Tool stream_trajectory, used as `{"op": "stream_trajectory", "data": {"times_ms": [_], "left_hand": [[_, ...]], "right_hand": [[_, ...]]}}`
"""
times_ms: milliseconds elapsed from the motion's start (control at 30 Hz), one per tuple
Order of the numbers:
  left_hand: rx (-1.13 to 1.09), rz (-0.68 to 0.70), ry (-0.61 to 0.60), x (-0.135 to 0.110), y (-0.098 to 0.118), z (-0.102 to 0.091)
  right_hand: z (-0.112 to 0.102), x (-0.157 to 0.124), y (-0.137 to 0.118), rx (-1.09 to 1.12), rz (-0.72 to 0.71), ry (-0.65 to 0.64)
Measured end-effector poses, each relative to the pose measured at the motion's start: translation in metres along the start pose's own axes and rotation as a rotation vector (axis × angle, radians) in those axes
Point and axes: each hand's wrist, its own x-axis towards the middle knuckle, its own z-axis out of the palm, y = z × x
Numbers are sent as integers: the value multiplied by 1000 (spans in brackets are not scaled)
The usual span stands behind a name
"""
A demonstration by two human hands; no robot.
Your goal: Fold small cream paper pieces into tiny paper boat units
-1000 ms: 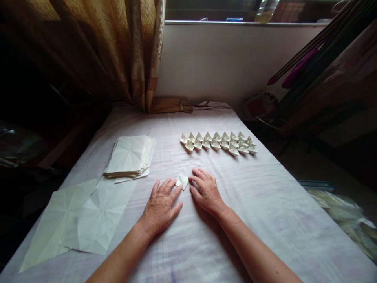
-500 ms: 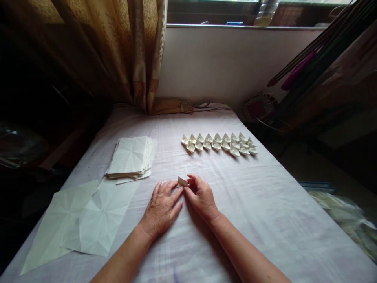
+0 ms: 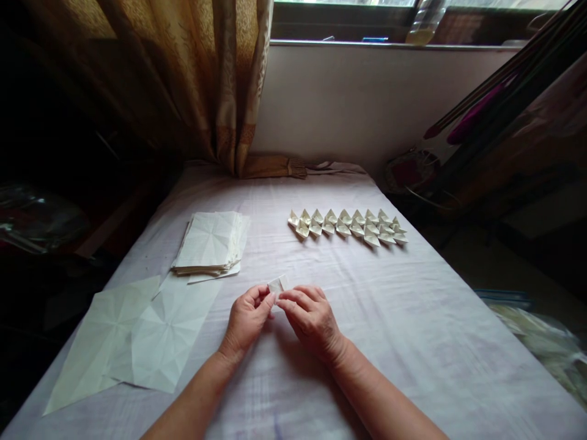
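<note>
A small folded piece of paper [image 3: 277, 283] is pinched by my left hand [image 3: 248, 316], its thumb across the lower edge. My right hand [image 3: 313, 319] is closed at the paper's right side, thumb and fingertips gripping that edge; the exact contact is partly hidden. Beyond my hands, to the right, small folded paper pieces [image 3: 343, 223] stand in two rows with pointed tips up. On the left lies a stack of creased paper sheets [image 3: 206, 239]. Nearer me, loose creased sheets [image 3: 160, 336] overlap on the cloth.
A pale bedsheet [image 3: 394, 342] covers the surface under everything. Gold curtains [image 3: 229, 79] hang at the back left beside the white wall [image 3: 330, 104]. A bottle [image 3: 424, 24] stands on the window sill. Plastic bags [image 3: 541, 342] lie beyond the right edge.
My left hand has turned from lying flat to pinching the folded paper, which is now lifted and tilted. My right fingers have come over its right side. The view has shifted slightly left.
</note>
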Motion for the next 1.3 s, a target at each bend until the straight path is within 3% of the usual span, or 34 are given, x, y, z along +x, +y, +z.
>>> {"op": "stream_trajectory", "data": {"times_ms": [67,233,333,433,600,733,967,1300], "left_hand": [[-3,-15,9,2,0,-1],[87,-23,-38,2,-3,-3],[231,44,-86,4,-4,-3],[417,161,-61,8,-5,-3],[867,536,63,1,-9,-5],[1038,773,-86,-15,-15,-8],[1070,753,-132,-20,-19,-10],[1049,749,-167,-15,-21,-11]], "right_hand": [[0,-2,1,31,43,-38],[1,-7,12,101,390,-41],[2,-10,17,158,497,-147],[3,-11,18,169,541,-227],[7,-13,18,47,549,-195],[7,-15,18,-14,497,-209],[0,-23,14,-110,296,-370],[-2,-7,21,-191,407,-527]]}}
